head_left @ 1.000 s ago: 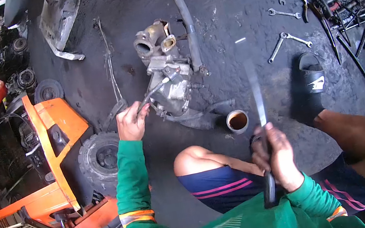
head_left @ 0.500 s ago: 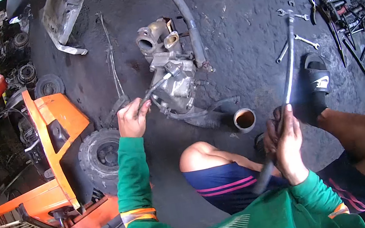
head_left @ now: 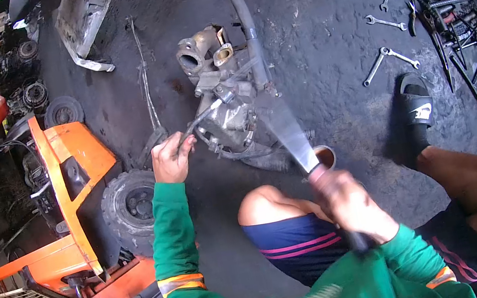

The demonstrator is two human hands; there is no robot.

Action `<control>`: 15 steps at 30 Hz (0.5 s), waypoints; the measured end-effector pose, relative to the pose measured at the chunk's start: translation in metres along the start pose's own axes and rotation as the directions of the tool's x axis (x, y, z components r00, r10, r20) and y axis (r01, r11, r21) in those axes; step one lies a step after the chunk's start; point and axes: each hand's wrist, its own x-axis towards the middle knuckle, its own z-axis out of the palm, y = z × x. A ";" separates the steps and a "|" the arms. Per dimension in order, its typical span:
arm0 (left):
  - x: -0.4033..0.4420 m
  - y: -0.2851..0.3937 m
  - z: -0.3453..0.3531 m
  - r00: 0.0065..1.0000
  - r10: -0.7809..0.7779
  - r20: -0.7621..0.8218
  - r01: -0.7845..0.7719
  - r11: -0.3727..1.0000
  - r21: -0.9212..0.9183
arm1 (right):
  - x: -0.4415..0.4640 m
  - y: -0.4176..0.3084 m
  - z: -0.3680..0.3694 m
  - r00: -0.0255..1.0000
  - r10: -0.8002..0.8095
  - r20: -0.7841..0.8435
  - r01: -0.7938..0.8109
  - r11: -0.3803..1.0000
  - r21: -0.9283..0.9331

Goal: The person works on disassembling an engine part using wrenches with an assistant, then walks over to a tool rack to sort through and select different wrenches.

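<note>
- The right hand (head_left: 346, 199) has its grip wrapped round a long metal tool (head_left: 291, 136) near the dark end, perhaps for leverage; blur obscures the fingers and the tool's far end.
- A round cup (head_left: 334, 157) stands behind that hand, partly covered.
- The left hand (head_left: 171, 159) has its grip closed on a thin rod (head_left: 204, 115), seemingly steadying it against the metal casting (head_left: 235, 114); how it seats there cannot be told.
- The casting lies mid-floor (head_left: 327, 37), apparently within both hands' reach.
- Wrenches (head_left: 387, 22) lie toward the floor's right edge, probably kept handy.
</note>
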 end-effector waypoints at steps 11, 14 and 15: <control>0.000 0.008 -0.009 0.999 -0.043 0.028 0.041 0.998 0.053 | 0.002 0.004 0.006 0.970 0.076 -0.232 0.011 0.936 0.353; -0.004 -0.007 -0.007 0.998 -0.029 -0.062 0.029 1.000 0.003 | -0.013 -0.005 0.004 0.893 0.283 0.350 -0.386 0.882 0.271; -0.003 -0.012 -0.005 0.999 -0.017 -0.047 0.017 1.000 0.003 | -0.011 -0.003 -0.005 0.894 0.267 0.361 -0.400 0.838 0.371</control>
